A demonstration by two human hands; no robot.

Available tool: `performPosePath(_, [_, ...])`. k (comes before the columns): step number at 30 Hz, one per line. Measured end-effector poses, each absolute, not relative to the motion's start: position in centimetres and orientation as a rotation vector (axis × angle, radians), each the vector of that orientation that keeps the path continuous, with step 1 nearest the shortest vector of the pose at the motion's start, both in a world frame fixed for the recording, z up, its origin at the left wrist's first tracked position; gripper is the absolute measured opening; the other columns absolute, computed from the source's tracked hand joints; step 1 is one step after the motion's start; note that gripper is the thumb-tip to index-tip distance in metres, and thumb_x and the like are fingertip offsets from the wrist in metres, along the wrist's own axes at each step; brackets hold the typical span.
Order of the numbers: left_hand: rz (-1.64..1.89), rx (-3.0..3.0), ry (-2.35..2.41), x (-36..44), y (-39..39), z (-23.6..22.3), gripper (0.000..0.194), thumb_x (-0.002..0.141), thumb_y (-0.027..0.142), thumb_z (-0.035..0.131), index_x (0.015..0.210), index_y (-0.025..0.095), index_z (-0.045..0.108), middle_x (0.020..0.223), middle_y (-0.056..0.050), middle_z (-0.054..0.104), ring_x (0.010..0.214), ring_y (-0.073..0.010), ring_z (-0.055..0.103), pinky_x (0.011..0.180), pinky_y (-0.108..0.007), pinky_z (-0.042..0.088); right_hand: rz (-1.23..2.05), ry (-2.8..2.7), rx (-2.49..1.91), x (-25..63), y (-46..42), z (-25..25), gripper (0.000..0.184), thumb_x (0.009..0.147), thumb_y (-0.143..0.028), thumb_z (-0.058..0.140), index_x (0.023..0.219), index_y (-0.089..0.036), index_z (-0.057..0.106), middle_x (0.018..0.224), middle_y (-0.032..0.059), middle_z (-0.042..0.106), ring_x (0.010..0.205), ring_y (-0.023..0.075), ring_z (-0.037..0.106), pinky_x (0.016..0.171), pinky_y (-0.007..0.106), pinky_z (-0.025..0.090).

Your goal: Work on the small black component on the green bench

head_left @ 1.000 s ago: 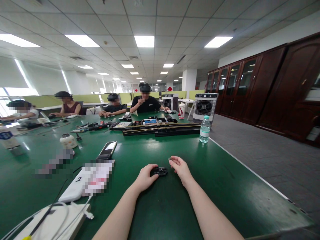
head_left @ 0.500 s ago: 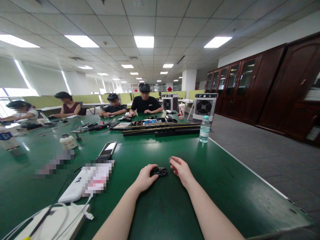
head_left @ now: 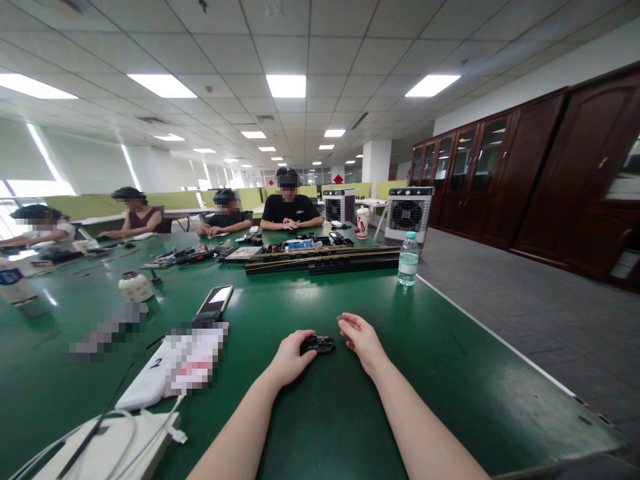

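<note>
right edge of tabletop well apart from right hand, which pinches a small piece; left hand, half-curled, grips black, uneven-topped device

Beyond the black rails | co-worker in black shirt | raised hand lowered | both hands now brought together

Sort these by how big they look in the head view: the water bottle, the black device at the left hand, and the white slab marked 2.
Largest to smallest:
1. White slab marked 2
2. Water bottle
3. Black device, partly covered by the left hand
</note>
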State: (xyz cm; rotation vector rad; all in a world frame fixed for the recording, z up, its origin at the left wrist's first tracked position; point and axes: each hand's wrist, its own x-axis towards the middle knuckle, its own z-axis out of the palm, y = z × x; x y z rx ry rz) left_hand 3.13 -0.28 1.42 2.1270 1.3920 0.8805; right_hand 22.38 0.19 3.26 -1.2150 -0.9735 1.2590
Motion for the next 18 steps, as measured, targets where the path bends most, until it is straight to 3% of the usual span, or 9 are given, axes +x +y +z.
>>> performPosePath(5, [0.881, 2.131, 1.401, 3.2, -0.2, 1.2, 0.042, 0.071, 0.016, 0.06, 0.112, 0.017, 0.057, 0.112, -0.007, 0.061, 0.104, -0.0215, 0.055, 0.095, -0.035, 0.041, 1.197, -1.068, -1.201, 22.3, 0.3, 3.0, 0.039, 0.064, -0.041, 0.067, 0.096, -0.019, 0.061, 0.095, 0.0074, 0.069, 0.084, 0.0212, 0.062, 0.056, 0.025, 0.044])
performPosePath(9, [0.88, 2.134, 1.406, 3.2, -0.2, 1.4, 0.042, 0.07, 0.017, 0.06, 0.112, 0.018, 0.057, 0.112, -0.007, 0.061, 0.105, -0.0218, 0.055, 0.096, -0.034, 0.041, 1.133, -1.22, -1.098, 22.1, 0.6, 2.6, 0.036, 0.062, -0.039, 0.068, 0.091, -0.017, 0.062, 0.095, 0.0086, 0.069, 0.089, 0.0227, 0.063, 0.073, 0.033, 0.048])
performPosePath(12, [0.868, 2.139, 1.412, 3.2, -0.3, 1.5, 0.042, 0.07, 0.017, 0.06, 0.112, 0.016, 0.057, 0.111, -0.008, 0.061, 0.104, -0.0219, 0.056, 0.095, -0.034, 0.041, 1.033, -1.375, -1.049, 21.9, 0.8, 2.0, 0.03, 0.065, -0.035, 0.066, 0.088, -0.016, 0.064, 0.09, 0.0081, 0.07, 0.086, 0.0213, 0.063, 0.083, 0.035, 0.047])
performPosePath(18, [0.874, 2.153, 1.414, 3.2, -0.2, 1.5, 0.041, 0.07, 0.016, 0.06, 0.111, 0.018, 0.058, 0.109, -0.007, 0.062, 0.101, -0.021, 0.057, 0.093, -0.034, 0.042, 0.841, -1.656, -1.166, 21.8, 0.3, 1.8, 0.025, 0.069, -0.027, 0.062, 0.093, -0.021, 0.067, 0.095, 0.004, 0.068, 0.092, 0.0204, 0.061, 0.087, 0.035, 0.044])
